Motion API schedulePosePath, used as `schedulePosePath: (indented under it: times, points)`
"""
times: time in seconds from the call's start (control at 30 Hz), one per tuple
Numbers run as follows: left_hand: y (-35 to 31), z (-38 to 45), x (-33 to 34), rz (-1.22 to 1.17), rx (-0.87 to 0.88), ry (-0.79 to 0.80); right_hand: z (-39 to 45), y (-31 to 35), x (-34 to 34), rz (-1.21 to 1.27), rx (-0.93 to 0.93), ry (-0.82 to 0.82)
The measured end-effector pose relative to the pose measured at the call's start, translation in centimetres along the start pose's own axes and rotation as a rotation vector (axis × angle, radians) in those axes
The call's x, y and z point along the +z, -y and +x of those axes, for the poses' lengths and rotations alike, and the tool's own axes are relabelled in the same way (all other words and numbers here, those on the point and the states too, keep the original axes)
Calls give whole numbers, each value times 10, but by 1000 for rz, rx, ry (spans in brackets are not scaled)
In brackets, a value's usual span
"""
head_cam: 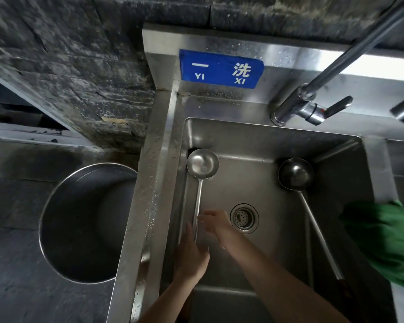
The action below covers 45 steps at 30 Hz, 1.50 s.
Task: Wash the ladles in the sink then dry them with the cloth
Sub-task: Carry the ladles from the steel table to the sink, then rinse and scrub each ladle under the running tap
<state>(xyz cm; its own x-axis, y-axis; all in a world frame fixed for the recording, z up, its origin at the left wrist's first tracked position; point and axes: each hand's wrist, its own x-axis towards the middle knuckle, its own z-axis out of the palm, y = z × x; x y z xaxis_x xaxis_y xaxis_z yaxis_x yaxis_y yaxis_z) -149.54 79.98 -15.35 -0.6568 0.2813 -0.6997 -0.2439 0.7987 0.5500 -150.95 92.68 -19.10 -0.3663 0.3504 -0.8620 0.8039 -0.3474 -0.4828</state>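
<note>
Dark stone wall (pixel 68 66) behind the steel sink (pixel 254 136); inside it, left hand (pixel 192 255) and right hand (pixel 216 223) hold a shiny round-bowled ladle (pixel 202 164) by its thin handle.

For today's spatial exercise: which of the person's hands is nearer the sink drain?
The right hand is nearer, just left of the drain. The left hand lies farther left and lower, by the ladle handle.
</note>
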Motion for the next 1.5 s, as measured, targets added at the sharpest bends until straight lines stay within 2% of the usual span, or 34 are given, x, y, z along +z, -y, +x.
schedulePosePath:
  times: [0.1, 0.33, 0.53, 0.7, 0.87, 1.03, 1.13, 1.27, 1.37, 1.5]
  points:
    - [-8, -7, -4, 163, 123, 8, -11, 0, -16, -8, -30, -32]
    - [-57, -8, -26, 300, 255, 22, -54, 20, -88, -323, -148, -131]
    - [-142, 3, -46, 209, 437, 44, -93, 46, -152, -151, -222, -242]
    - [-226, 15, -50, 258, 450, 25, -110, 78, -202, -68, -317, -219]
    - [-310, 31, -52, 167, 614, 34, -112, 129, -254, -64, -406, -325]
    - [-383, 45, -38, 137, 711, -3, -108, 188, -291, -38, -570, -342]
    - [-404, 50, -28, 134, 744, -75, -101, 214, -293, -64, -633, -331]
    - [-408, 61, -30, 93, 745, -235, -90, 228, -283, -156, -620, -498]
    - [-407, 62, -32, 116, 745, -235, -85, 229, -279, -273, -628, -584]
    - [-405, 61, -30, 118, 744, -243, -79, 226, -279, -263, -628, -607]
